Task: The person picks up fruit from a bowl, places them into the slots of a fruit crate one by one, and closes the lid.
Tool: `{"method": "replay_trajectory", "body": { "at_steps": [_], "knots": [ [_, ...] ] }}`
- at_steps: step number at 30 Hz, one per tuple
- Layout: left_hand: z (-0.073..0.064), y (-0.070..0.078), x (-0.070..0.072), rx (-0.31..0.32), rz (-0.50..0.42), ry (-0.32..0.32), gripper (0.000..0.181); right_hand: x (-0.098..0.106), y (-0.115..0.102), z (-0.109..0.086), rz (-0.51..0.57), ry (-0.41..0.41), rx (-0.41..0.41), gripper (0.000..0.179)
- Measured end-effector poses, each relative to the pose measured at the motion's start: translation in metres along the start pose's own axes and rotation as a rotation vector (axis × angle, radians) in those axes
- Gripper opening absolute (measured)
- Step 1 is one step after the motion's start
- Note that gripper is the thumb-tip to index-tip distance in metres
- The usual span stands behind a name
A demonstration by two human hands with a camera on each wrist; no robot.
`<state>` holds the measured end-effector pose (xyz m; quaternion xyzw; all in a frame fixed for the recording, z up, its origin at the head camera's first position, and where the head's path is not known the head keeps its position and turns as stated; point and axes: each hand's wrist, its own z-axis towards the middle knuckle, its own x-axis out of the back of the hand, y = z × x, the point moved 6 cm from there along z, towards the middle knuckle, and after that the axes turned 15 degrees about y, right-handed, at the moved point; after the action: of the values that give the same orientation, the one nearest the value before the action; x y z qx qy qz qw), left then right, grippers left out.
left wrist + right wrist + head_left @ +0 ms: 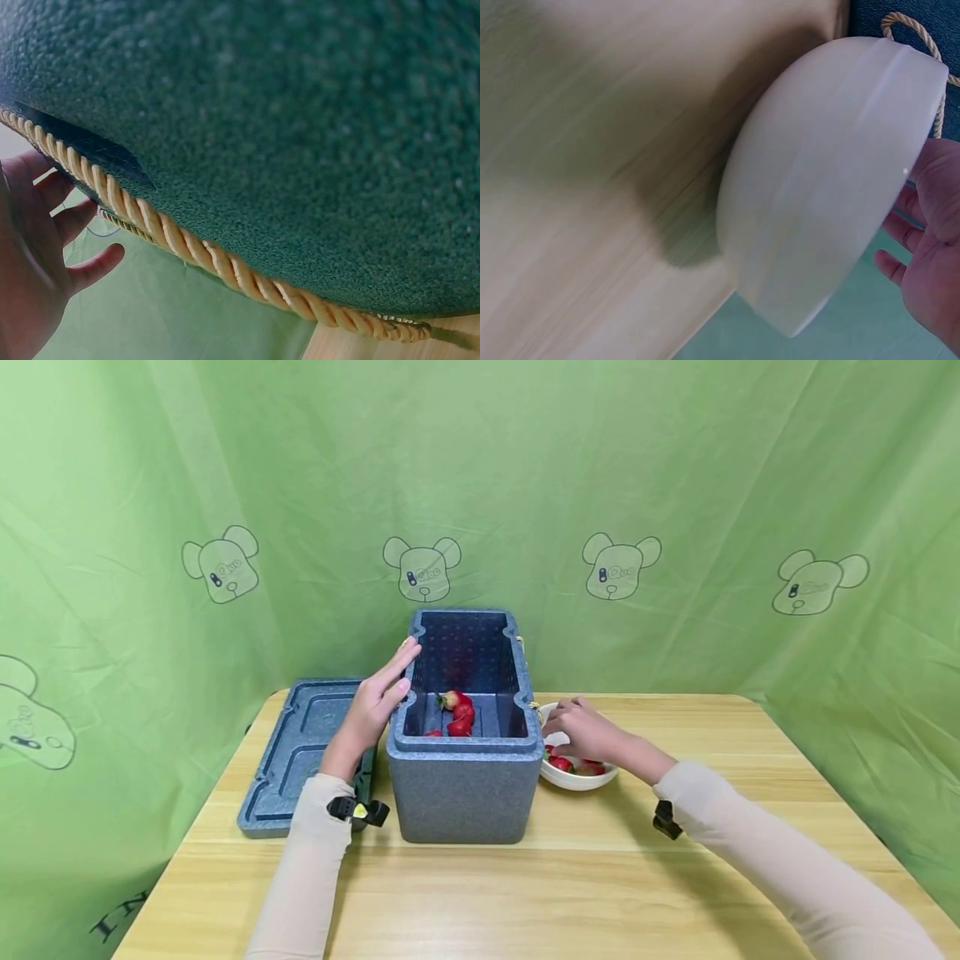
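Observation:
A tall blue-grey foam box [465, 793] stands lidless on the table, with several red strawberries [462, 717] on its floor. Along its left rim rests my left hand [377, 697], fingers extended; the left wrist view shows this hand [34, 247] beside the box wall and a twisted yellow rope [217, 262]. To the right of the box is a white bowl [577, 782] holding several strawberries [561, 763]. My right hand [585, 731] reaches down over the bowl, its fingers bent inside the rim. In the right wrist view, the bowl's wall [817, 172] hides the fingertips, so I cannot tell whether they hold a strawberry.
The box's flat lid [300, 760] lies on the wooden table [600, 893] at the left, partly behind my left forearm. Rope loops [911, 26] hang at the box's side near the bowl. A green cloth [525, 468] with bear-head prints surrounds the table's back and sides.

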<state>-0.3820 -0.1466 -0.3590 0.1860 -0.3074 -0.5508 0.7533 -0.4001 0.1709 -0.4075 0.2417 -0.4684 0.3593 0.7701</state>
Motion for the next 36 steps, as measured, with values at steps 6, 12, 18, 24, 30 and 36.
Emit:
{"method": "replay_trajectory", "body": {
  "at_steps": [6,12,18,24,30,36],
  "knots": [
    [0.0,0.0,0.0,-0.005,0.003,0.0,0.052,-0.003,0.002,0.002,-0.009,0.011,0.001,0.018],
    [0.001,0.0,0.001,-0.009,0.0,0.0,0.052,-0.004,0.005,0.003,-0.016,0.01,-0.005,0.015],
    [0.001,0.0,0.001,-0.008,-0.006,0.001,0.052,-0.006,0.002,0.004,0.012,-0.043,-0.003,0.015],
    [0.0,0.001,0.0,0.001,-0.014,0.003,0.053,-0.012,0.001,0.004,-0.021,-0.078,0.011,0.014],
    [0.0,0.002,0.0,0.004,-0.01,0.001,0.053,-0.012,0.002,0.004,-0.03,-0.067,0.002,0.014],
    [0.001,0.003,0.0,0.0,-0.02,0.005,0.052,-0.013,0.011,-0.001,-0.014,-0.074,-0.07,0.021]
  ]
}}
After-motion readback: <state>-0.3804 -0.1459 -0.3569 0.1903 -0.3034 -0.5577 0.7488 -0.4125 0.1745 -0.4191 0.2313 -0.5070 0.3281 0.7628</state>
